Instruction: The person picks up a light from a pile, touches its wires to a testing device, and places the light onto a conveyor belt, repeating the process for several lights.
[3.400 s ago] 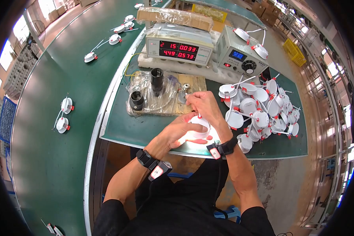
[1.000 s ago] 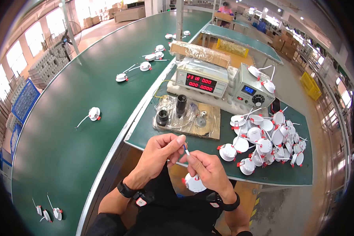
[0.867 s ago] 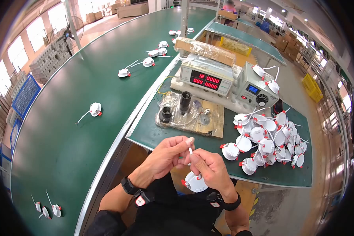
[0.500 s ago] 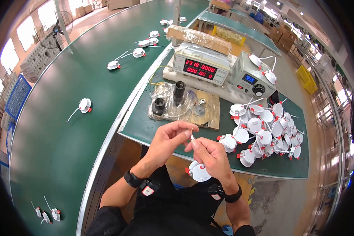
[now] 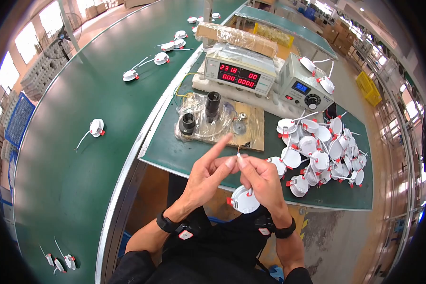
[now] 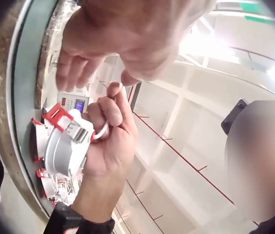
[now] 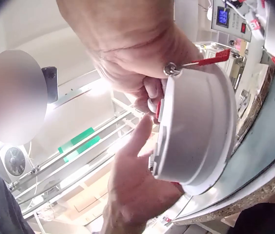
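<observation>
The right hand (image 5: pixel 264 181) has its grip closed on the white cable (image 5: pixel 238 156) of a round white lamp with red-tipped spring clips (image 5: pixel 245 199), pinching it near the bare end; the lamp hangs just below that hand, near the front edge of the dark green worktop (image 5: pixel 168 150). The left hand (image 5: pixel 204 179) is close beside the cable end, index finger stretched forward. I cannot tell whether its grip pinches the wire: those fingertips are too small from the head, blurred in the left wrist view, and partly behind the lamp in the right wrist view. The strands' colours are hard to make out.

The right hand partly covers one lamp of the heap of white lamps (image 5: pixel 320 161). Beyond the hands, a wooden board (image 5: pixel 256 116) carries a tall black cylinder (image 5: pixel 212 108) and a short black cylinder (image 5: pixel 188 124), clear film crumpled around them. Behind stand a red-digit meter (image 5: pixel 240 75), its upper-right reading incomplete, and a grey metal box with a dial (image 5: pixel 288 84).
</observation>
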Available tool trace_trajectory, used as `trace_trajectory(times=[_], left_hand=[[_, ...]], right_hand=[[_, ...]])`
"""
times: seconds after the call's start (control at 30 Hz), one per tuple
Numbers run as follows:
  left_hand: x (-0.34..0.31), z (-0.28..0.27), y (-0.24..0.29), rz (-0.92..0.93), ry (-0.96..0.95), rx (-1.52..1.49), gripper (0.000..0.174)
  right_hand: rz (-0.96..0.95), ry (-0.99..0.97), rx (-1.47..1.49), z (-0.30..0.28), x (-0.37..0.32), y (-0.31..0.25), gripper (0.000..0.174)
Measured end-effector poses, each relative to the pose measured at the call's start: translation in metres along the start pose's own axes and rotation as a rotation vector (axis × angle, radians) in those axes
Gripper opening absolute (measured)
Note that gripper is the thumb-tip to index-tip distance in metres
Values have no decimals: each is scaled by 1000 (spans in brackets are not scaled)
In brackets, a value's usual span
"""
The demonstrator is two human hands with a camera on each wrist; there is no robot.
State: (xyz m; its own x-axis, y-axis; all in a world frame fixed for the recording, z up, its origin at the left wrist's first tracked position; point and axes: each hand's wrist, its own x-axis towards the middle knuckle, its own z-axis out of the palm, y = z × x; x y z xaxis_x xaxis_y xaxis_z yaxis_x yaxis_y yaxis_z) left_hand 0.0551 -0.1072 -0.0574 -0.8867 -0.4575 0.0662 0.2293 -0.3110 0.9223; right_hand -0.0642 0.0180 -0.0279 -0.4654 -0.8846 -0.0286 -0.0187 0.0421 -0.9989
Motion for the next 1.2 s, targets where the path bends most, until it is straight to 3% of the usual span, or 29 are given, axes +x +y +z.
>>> trace_trajectory(times=[0.07, 0.17, 0.3, 0.47, 0.6, 1.2], left_hand=[[0, 1, -9, -80, -3, -44, 65], [-9, -3, -32, -301, -384, -15, 64], [2, 17, -39, -480, -159, -428, 68], [31, 19, -37, -457, -68, -274, 59], [48, 11, -44, -483, -117, -379, 52], [70, 3, -46, -536, -220, -501, 54]], right_hand=[[-21, 41, -31, -4, 6, -5, 36], [-20, 85, 21, -10, 22, 5, 39], [22, 184, -2, -26, 55, 32, 38], [97, 216, -175, -45, 87, 49, 39], [179, 210, -197, -52, 99, 51, 41], [193, 151, -279, -65, 119, 58, 36]])
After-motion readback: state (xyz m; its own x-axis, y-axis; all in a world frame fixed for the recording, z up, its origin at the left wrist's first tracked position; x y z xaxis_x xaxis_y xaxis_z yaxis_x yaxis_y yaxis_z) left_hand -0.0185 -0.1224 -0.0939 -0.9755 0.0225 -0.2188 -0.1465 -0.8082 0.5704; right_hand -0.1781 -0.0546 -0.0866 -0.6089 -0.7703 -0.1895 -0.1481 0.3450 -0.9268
